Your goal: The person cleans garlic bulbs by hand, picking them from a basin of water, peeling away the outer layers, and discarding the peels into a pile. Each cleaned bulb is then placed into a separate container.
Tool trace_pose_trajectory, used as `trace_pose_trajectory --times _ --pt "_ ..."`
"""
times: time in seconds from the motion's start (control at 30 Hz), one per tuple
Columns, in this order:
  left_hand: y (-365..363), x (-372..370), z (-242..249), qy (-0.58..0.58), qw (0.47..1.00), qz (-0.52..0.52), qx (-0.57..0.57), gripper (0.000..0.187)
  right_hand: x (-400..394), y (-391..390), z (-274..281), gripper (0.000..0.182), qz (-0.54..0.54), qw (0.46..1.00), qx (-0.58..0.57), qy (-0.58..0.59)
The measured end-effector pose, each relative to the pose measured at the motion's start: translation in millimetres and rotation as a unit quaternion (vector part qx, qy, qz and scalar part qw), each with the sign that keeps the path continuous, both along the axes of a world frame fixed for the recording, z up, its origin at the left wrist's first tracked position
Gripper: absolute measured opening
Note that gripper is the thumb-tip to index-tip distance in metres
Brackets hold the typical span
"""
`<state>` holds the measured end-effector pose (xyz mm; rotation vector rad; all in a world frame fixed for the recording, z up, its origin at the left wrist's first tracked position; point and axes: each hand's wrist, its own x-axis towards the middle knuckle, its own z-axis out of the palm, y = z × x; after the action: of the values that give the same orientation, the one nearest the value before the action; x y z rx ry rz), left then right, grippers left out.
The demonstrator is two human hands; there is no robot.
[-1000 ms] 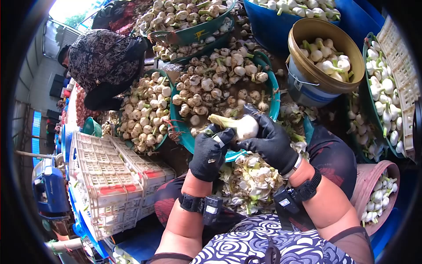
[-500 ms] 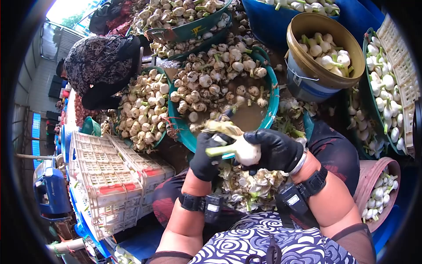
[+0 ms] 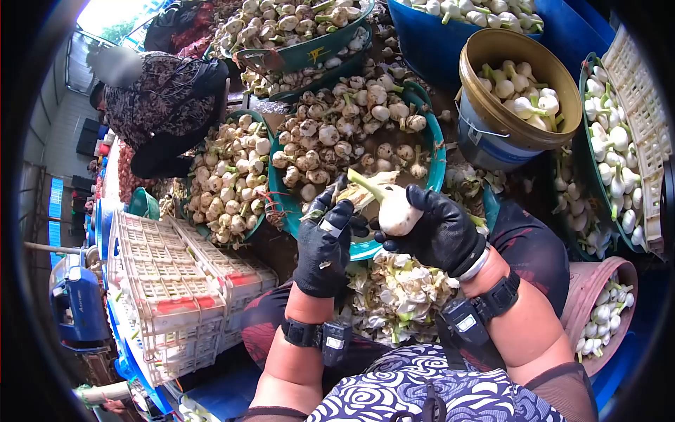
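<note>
In my right hand (image 3: 443, 235), gloved in black, a white garlic bulb (image 3: 399, 214) is gripped, its green stem pointing up and to the left. My left hand (image 3: 325, 246), also in a black glove, is closed at the fingertips on loose, dry garlic skin (image 3: 364, 197) beside the stem. White tape wraps one of its fingers. Beyond both hands stands a green tub (image 3: 437, 151) of dirty, unpeeled garlic and murky water. A heap of peeled garlic skins (image 3: 397, 292) lies below my hands, near my lap.
A yellow-rimmed bucket (image 3: 470, 63) with cleaned garlic stands at the right, near a pink bucket (image 3: 580, 295) and a green basin (image 3: 598, 169). White plastic crates (image 3: 169, 274) sit at the left. Another person (image 3: 165, 105) bends over at the upper left.
The bulb has risen slightly and turned, its stem swinging from pointing left to pointing up. My left hand has drawn down and left of the stem, with skin at its fingertips.
</note>
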<state>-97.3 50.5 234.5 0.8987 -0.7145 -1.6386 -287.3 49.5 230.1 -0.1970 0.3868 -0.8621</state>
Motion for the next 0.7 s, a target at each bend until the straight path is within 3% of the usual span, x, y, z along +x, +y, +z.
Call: trace_pose_trajectory --times 0.03,0.1,0.17,0.23,0.27,0.3,0.37,0.43,0.5,0.53,0.6,0.67,0.7 --pt "0 1 4 -0.042 0.999 0.008 -0.030 0.035 1 1 0 0.046 -0.009 0.998 0.055 -0.035" --pt "8 -4 14 -0.163 0.986 0.016 0.021 0.026 8 1 -2 0.049 -0.006 0.996 0.075 -0.050" --pt "5 5 14 -0.322 0.946 -0.023 -0.041 0.026 12 3 -15 0.053 0.009 0.985 0.114 -0.126" --pt "-13 25 7 -0.388 0.905 0.074 -0.158 0.028 8 1 -19 0.057 0.020 0.976 0.113 -0.186" --pt "-17 36 5 -0.365 0.906 0.144 -0.161 0.034 6 -1 -19 0.057 0.015 0.971 0.115 -0.209" --pt "-15 45 14 -0.305 0.938 0.110 -0.121 0.037 5 -2 -18 0.057 0.011 0.965 0.117 -0.233" --pt "-8 40 14 -0.315 0.935 0.019 -0.160 0.035 9 0 -8 0.054 0.002 0.968 0.136 -0.209" --pt "6 17 29 -0.209 0.975 -0.074 -0.008 0.042 15 3 -8 0.050 0.005 0.981 0.123 -0.151" --pt "4 6 35 -0.254 0.960 -0.105 -0.050 0.044 17 7 1 0.041 0.002 0.998 0.061 -0.021" --pt "6 13 21 -0.119 0.986 -0.114 0.022 0.042 15 7 5 0.041 0.027 0.998 0.008 0.047" --pt "7 10 20 -0.183 0.976 -0.107 -0.038 0.039 13 7 7 0.041 0.050 0.991 -0.047 0.115" --pt "7 6 19 -0.245 0.959 -0.101 -0.099 0.035 14 8 8 0.036 -0.020 0.985 -0.090 0.143" --pt "7 5 18 -0.205 0.971 -0.087 -0.085 0.032 8 5 0 0.035 -0.093 0.851 -0.349 0.381"
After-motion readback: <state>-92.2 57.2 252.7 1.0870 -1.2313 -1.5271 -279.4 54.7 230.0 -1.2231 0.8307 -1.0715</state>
